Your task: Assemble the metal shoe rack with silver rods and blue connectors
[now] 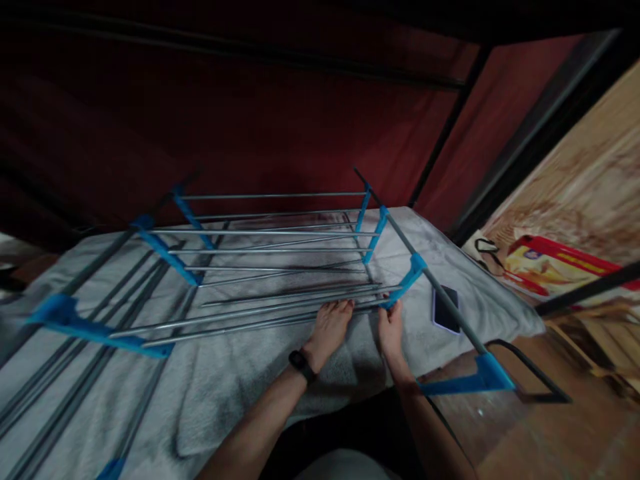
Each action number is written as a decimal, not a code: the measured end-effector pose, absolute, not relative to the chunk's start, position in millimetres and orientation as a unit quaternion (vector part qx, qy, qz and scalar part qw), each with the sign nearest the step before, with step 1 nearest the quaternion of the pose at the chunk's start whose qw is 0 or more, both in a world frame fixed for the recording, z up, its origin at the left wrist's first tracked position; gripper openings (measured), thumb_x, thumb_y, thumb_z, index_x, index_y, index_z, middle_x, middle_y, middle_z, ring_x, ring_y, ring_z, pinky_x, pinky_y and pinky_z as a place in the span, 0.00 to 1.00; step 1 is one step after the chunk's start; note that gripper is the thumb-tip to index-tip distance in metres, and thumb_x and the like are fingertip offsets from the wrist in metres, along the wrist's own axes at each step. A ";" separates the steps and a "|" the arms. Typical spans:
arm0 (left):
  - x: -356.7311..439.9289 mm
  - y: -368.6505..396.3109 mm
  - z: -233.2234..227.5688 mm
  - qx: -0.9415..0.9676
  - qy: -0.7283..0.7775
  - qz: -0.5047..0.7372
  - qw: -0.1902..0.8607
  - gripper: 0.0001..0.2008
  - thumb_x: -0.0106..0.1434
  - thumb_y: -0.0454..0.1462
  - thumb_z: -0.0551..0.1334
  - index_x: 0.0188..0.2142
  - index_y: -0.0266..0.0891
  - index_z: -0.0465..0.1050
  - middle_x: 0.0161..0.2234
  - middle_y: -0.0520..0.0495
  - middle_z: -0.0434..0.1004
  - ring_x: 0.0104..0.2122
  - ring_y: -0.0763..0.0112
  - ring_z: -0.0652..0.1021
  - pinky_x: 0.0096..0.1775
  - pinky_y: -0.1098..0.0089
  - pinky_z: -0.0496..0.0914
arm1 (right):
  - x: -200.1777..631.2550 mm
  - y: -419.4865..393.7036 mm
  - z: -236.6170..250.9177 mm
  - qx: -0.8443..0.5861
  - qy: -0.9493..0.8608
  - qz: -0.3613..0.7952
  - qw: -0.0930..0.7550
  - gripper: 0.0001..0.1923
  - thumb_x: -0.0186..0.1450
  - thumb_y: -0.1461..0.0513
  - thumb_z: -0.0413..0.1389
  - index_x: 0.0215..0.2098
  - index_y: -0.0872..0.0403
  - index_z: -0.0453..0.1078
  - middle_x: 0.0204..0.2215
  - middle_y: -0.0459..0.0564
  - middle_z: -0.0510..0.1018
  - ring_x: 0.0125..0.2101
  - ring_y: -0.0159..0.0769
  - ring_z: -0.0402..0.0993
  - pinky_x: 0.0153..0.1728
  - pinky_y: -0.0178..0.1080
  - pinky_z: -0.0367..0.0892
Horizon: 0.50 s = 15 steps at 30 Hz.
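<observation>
A rack of grey metal tubes and blue plastic brackets, which looks like a clothes drying rack, lies across a grey blanket (240, 387). My left hand (333, 325), with a black watch on its wrist, has its fingers closed over a metal tube (280, 321) near that tube's right end. Just to the right, my right hand (391, 328) pinches the lower end of a blue bracket (406, 283), where the tubes meet it. Its fingertips are partly hidden. The tubes' left ends sit at another blue bracket (120, 337).
A phone (446, 309) lies on the blanket right of my hands. One more blue bracket (483, 377) juts over the front edge. Loose-looking tubes (65, 400) spread at the left. A red and yellow package (555, 267) stands at the right, beyond a dark frame bar.
</observation>
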<state>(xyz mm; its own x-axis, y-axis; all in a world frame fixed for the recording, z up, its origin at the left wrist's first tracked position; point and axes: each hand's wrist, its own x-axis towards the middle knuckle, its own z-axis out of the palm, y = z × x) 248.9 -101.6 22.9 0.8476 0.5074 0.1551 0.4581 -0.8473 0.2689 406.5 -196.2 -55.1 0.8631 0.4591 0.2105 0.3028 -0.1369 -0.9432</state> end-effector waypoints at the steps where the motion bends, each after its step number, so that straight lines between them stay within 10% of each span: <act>1: 248.4 -103.0 22.1 0.954 0.251 0.115 0.112 0.19 0.72 0.30 0.51 0.57 0.39 0.72 0.51 0.42 0.80 0.50 0.63 0.78 0.53 0.63 0.69 | 407.1 -197.3 -57.2 -0.753 -0.256 0.060 0.603 0.22 0.63 0.54 0.51 0.54 0.52 0.63 0.47 0.52 0.75 0.47 0.43 0.71 0.55 0.47 0.63; 15: 232.0 -112.1 27.4 0.957 0.211 0.195 0.038 0.21 0.73 0.31 0.49 0.62 0.37 0.64 0.55 0.42 0.74 0.54 0.63 0.73 0.56 0.61 0.66 | 421.8 -198.1 -69.9 -0.742 -0.279 0.044 0.608 0.18 0.59 0.51 0.56 0.44 0.49 0.61 0.39 0.46 0.68 0.40 0.41 0.67 0.53 0.50 0.63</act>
